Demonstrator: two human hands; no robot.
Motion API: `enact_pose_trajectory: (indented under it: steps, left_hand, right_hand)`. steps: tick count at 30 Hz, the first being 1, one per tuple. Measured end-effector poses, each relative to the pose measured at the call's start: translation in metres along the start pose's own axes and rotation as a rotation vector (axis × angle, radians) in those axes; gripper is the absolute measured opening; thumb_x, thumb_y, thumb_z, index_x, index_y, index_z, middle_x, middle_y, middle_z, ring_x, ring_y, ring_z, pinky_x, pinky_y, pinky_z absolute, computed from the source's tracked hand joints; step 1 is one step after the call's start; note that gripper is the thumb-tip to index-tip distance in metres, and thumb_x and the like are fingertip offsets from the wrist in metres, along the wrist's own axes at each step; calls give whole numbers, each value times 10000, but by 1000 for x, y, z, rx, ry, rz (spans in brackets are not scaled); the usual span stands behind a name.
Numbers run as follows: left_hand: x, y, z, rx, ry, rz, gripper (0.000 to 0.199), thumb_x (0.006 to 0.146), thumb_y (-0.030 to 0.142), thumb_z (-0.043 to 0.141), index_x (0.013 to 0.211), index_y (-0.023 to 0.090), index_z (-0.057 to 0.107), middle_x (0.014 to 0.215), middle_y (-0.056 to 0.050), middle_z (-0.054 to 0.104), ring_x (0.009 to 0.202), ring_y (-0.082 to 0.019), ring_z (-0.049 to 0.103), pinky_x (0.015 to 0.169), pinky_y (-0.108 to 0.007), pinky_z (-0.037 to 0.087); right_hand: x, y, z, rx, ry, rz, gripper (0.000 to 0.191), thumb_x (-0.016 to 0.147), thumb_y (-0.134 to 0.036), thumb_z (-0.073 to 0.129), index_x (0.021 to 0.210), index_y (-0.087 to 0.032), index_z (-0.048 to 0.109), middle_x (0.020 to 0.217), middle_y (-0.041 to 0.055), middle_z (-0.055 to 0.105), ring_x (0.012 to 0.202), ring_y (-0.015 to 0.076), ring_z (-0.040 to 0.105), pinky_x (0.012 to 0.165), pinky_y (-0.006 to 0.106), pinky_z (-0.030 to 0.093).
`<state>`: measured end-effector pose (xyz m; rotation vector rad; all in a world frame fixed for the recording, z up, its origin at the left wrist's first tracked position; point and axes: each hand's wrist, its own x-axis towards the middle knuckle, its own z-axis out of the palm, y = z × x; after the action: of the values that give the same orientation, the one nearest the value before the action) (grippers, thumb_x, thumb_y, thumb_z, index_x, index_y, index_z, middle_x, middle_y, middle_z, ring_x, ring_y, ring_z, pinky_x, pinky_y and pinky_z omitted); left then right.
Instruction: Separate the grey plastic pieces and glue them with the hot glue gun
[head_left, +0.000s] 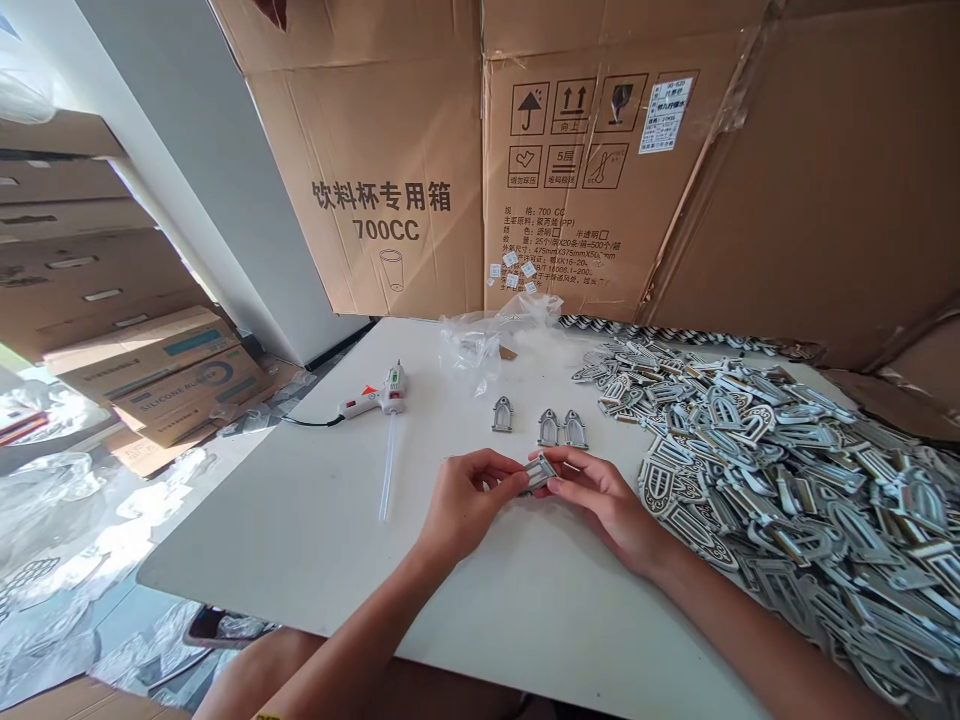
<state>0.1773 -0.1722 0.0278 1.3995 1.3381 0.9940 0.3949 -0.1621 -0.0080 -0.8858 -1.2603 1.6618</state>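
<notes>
Between my two hands, above the middle of the white table, is a small grey window-shaped piece [538, 472]. My left hand [472, 495] pinches its left end between thumb and fingers. At its right end, my right hand [596, 495] grips it the same way. Just beyond my hands lie three arched grey window-shaped pieces: one on the left [502, 414], and a pair, the nearer of them [548, 428] beside another [575, 429]. The underside of the held piece is hidden by my fingers.
A white glue gun [379, 398] with a clear glue stick [388, 470] lies on the left of the table [300, 530]. Crumpled clear plastic [480, 350] sits at the back. A large heap of similar pieces [787, 480] covers the right side. Cardboard [420, 110] stands behind.
</notes>
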Motion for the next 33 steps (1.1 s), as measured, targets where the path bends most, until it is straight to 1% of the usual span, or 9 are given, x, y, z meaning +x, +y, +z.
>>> enact_pose_trajectory:
  steps: [4, 16, 19, 22, 24, 26, 28, 30, 33]
  left_hand:
    - [1, 2, -4, -80, -51, -47, 287, 800, 483, 841, 862, 203, 829, 805, -55, 785, 761, -194, 643, 685, -312, 447]
    - [-1, 1, -1, -46, 18, -79, 295, 783, 446, 860, 852, 211, 696, 736, -12, 773, 642, -149, 560, 646, -301, 417]
    - [-3, 0, -1, 56, 72, -24, 279, 808, 450, 840, 872, 228, 684, 764, -1, 768, 707, -171, 597, 701, -323, 447]
    - [-5, 3, 1, 201, 165, 114, 230, 844, 432, 812, 942, 248, 714, 957, -12, 779, 899, -207, 661, 821, -357, 481]
    - [-6, 5, 2, 189, 114, 176, 213, 899, 439, 758, 1000, 255, 723, 1036, -15, 775, 956, -211, 680, 875, -369, 498]
    - [-6, 7, 2, 87, -18, 155, 246, 945, 473, 701, 1034, 245, 722, 945, -15, 767, 880, -203, 698, 840, -364, 521]
    - [-5, 6, 2, 16, -100, 88, 288, 946, 503, 691, 1029, 229, 722, 809, -4, 725, 765, -192, 678, 746, -344, 515]
    - [-4, 3, 0, 33, -92, 33, 297, 917, 507, 721, 1018, 228, 727, 741, 15, 676, 687, -173, 620, 664, -321, 464]
    - [-1, -2, -3, 155, -21, 20, 244, 880, 467, 762, 955, 240, 717, 730, 30, 664, 665, -159, 554, 634, -311, 408]
  right_hand:
    - [0, 0, 2, 14, -19, -22, 443, 917, -456, 888, 1282, -231, 774, 1243, 59, 658, 1087, 206, 666, 1045, 302, 544]
    - [0, -2, 8, -3, -59, -60, 367, 953, -428, 863, 1249, -228, 780, 1240, 60, 642, 1152, 196, 624, 1064, 282, 548]
    - [-1, -2, 9, 31, -69, -39, 386, 957, -415, 868, 1282, -235, 763, 1217, 60, 662, 1181, 199, 631, 1083, 283, 538]
    - [-2, -3, 8, 98, -75, -3, 374, 959, -399, 871, 1272, -239, 744, 1253, 55, 667, 1183, 188, 651, 1100, 273, 527]
    - [-3, -5, 7, 129, -92, 9, 352, 966, -386, 864, 1256, -237, 730, 1300, 54, 650, 1189, 179, 651, 1118, 273, 522]
    - [-4, -5, 7, 122, -101, -14, 403, 960, -372, 865, 1311, -259, 701, 1358, 51, 608, 1212, 185, 633, 1106, 296, 548]
    - [-4, -5, 6, 50, -81, -74, 502, 945, -363, 869, 1394, -305, 652, 1381, 45, 564, 1208, 193, 619, 1039, 321, 600]
    - [-4, -4, 6, -140, -39, -170, 503, 953, -347, 849, 1407, -337, 632, 1341, 35, 565, 1144, 181, 630, 959, 306, 628]
    - [-3, -2, 4, -571, -34, -391, 155, 1031, -304, 733, 1184, -283, 724, 1236, 35, 604, 1085, 167, 640, 935, 273, 598]
